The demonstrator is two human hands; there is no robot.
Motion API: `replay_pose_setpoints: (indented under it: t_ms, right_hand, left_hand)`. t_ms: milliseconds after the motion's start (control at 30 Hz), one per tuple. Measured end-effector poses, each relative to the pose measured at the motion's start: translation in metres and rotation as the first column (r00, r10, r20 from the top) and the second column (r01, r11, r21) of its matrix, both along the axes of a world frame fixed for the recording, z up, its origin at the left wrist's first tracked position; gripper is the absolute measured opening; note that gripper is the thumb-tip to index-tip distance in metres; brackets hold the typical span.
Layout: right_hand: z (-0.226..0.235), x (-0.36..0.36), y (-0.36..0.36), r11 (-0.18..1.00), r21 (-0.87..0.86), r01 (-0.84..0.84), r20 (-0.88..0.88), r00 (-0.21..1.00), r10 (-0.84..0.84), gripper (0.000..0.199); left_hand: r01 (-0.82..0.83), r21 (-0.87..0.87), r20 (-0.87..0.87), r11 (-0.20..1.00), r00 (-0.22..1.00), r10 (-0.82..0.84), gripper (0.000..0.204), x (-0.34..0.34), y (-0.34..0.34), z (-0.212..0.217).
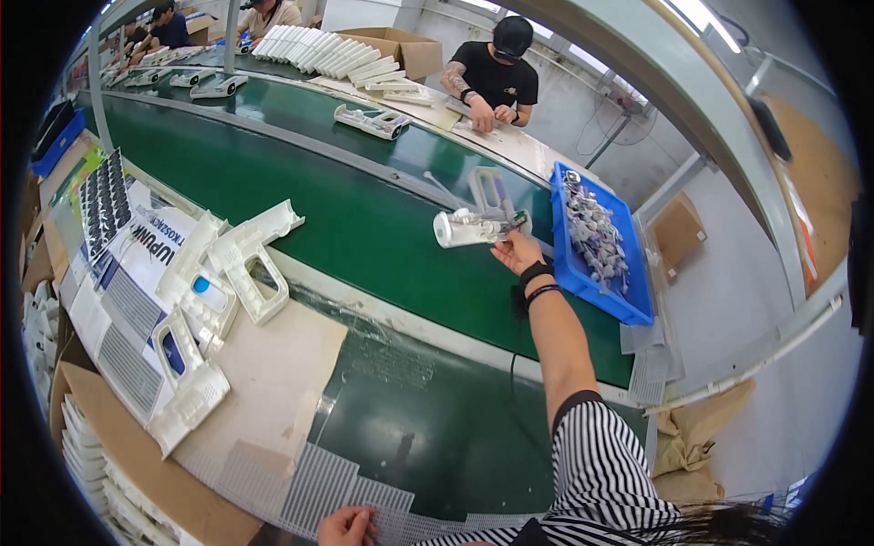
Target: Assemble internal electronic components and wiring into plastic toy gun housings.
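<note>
The right hand (516, 252) reaches far out and grips a white plastic part (469, 227) tight over the green belt (364, 218), at about one o'clock in the view and just left of the blue bin (637, 305) full of small pieces. The left hand (347, 526) lies flat and open on a white mesh sheet (319, 482) down at six o'clock. More white plastic shells (228, 273) sit on cardboard at nine o'clock.
</note>
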State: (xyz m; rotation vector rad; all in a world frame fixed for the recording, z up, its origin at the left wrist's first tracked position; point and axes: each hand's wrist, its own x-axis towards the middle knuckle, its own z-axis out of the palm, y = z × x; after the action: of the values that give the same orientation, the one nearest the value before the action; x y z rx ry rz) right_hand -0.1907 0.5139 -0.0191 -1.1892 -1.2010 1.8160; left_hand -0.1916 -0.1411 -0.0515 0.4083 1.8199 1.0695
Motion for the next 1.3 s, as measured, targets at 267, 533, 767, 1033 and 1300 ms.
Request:
replay_pose_setpoints:
  t_ms: [267, 533, 767, 1033, 1300]
  right_hand:
    - [-0.049, -0.1, 0.109, 0.941, -0.094, 0.326, -0.193, 0.921, -0.338, 0.026]
    - [-0.056, -0.122, 0.167, 0.93, -0.133, 0.342, -0.173, 0.916, -0.361, 0.032]
    - [-0.043, -0.129, 0.169, 0.97, -0.163, 0.182, -0.385, 0.893, -0.232, 0.041]
    - [0.037, -0.044, 0.102, 0.88, -0.034, -0.473, 0.217, 0.856, 0.469, 0.042]
    - [0.144, 0.073, -0.067, 0.61, 0.086, -0.788, 0.568, 0.541, 0.62, 0.034]
  left_hand:
    - [-0.003, 0.137, 0.08, 0.991, 0.997, -0.008, 0.025, -0.008, 0.004, -0.078]
    - [0.159, 0.056, -0.008, 0.986, 0.987, -0.158, 0.025, -0.026, 0.056, -0.096]
    - [0.316, -0.005, -0.105, 0.949, 0.943, -0.315, 0.025, -0.045, 0.098, -0.074]
    - [0.31, -0.132, -0.239, 0.942, 0.912, -0.333, 0.025, -0.046, 0.077, 0.03]
    - [-0.036, 0.035, -0.971, 0.999, 0.233, 0.042, 0.064, -0.139, 0.201, 0.031]
